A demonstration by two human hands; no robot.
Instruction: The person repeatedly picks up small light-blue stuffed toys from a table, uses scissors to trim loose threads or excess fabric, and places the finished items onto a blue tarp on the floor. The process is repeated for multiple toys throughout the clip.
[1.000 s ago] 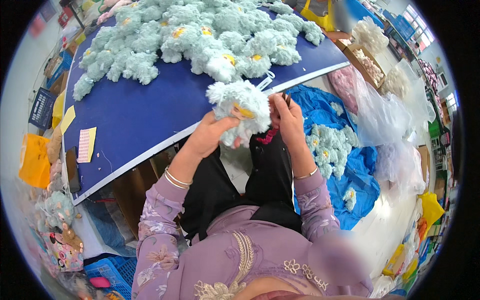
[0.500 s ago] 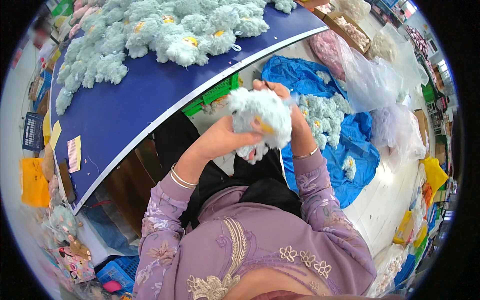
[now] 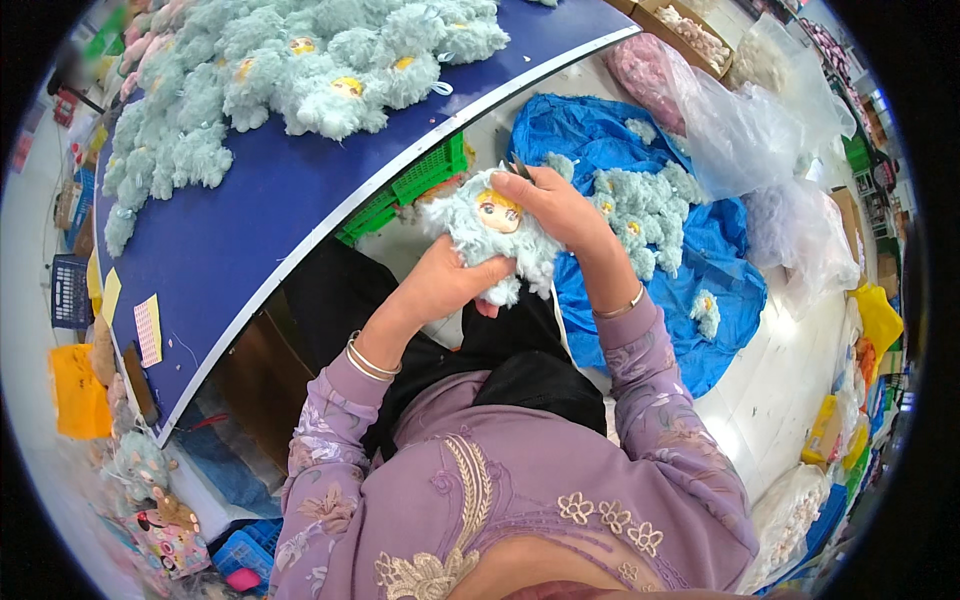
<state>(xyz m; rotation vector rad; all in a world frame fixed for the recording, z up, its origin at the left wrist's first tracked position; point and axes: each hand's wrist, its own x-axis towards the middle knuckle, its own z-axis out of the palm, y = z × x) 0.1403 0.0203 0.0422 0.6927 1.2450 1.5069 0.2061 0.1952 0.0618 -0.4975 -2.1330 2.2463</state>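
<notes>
A fluffy pale-blue plush doll with a printed, yellow-haired face is held in front of me, over my lap. My left hand grips its lower part, with the thumb laid across the fur. Against the doll's upper right side rests my right hand, its thumb beside the face. A dark pointed tool sticks up from my right fingers; most of it is hidden, so its exact kind does not show. Something pink peeks out under the doll.
Similar plush dolls are heaped on the blue table at the left. More plush dolls lie on a blue sheet on the floor to the right. Green crates stand below the table edge; filled plastic bags are beyond.
The doll has turned so its face now points up toward me, and it has shifted slightly left. My right hand has come down over its upper side.
</notes>
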